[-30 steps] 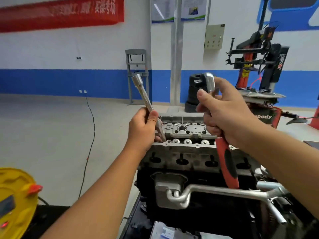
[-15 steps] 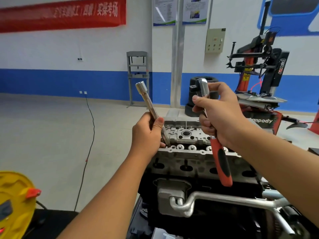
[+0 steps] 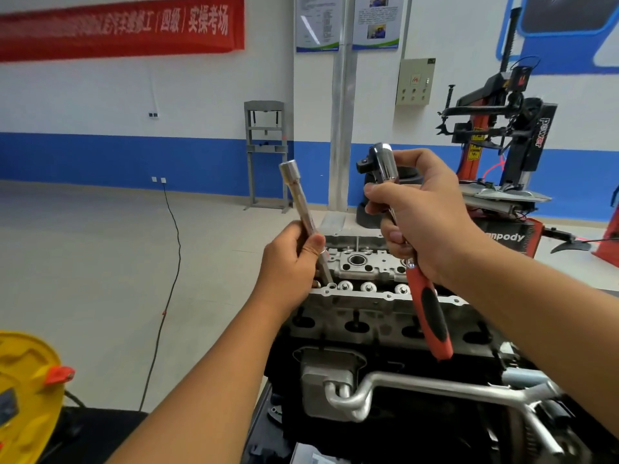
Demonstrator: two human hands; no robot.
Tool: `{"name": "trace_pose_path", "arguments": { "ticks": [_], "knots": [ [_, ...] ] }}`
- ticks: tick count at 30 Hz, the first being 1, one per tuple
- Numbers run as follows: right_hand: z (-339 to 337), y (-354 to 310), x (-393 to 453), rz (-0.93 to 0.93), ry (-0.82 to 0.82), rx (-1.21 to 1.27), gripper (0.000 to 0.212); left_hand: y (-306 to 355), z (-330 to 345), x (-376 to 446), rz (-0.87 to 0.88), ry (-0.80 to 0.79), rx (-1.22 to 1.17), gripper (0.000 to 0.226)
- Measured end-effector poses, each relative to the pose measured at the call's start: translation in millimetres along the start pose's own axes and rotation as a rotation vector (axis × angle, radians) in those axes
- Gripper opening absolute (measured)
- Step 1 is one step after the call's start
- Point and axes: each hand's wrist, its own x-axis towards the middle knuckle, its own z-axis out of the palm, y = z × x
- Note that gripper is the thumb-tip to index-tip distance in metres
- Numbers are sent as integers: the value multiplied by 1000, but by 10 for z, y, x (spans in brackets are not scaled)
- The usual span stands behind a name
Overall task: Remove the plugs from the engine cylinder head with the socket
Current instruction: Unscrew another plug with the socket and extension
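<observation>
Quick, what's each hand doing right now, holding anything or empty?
Left hand: closed, holding the long socket by its shaft.
Right hand: closed, holding the ratchet near its head, red handle hanging down.

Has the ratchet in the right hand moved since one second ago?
Yes. The ratchet has come down: its head stood level with the black tyre machine's top behind it, and now sits lower against it, nearer the cylinder head.

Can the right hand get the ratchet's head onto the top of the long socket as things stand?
Probably yes: the right hand grips the ratchet beside the long socket, whose top end stands bare above the left hand.
</observation>
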Motion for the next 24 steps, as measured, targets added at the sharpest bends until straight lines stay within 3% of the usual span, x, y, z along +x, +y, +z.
{"name": "trace_pose_path", "arguments": {
  "ticks": [3, 7, 12, 16, 20, 24],
  "knots": [
    [17, -10, -14, -3, -6, 3, 41, 28, -52, 15, -2, 18, -41, 10],
    [33, -12, -18, -10, -3, -17, 41, 71, -82, 3, 0, -95, -15, 21],
    [46, -14, 2, -27, 6, -40, 43, 91, -84, -17, 12, -120, -53, 29],
    [52, -16, 7, -52, -9, -75, 43, 31, -56, -19, 43, -83, -34, 9],
    [51, -12, 5, -53, -6, -55, 44, 6, -39, -33, 80, -35, -8, 7],
    [29, 1, -1, -52, -7, -50, 44, 11, -61, 20, 9, 69, -76, 7]
  ]
}}
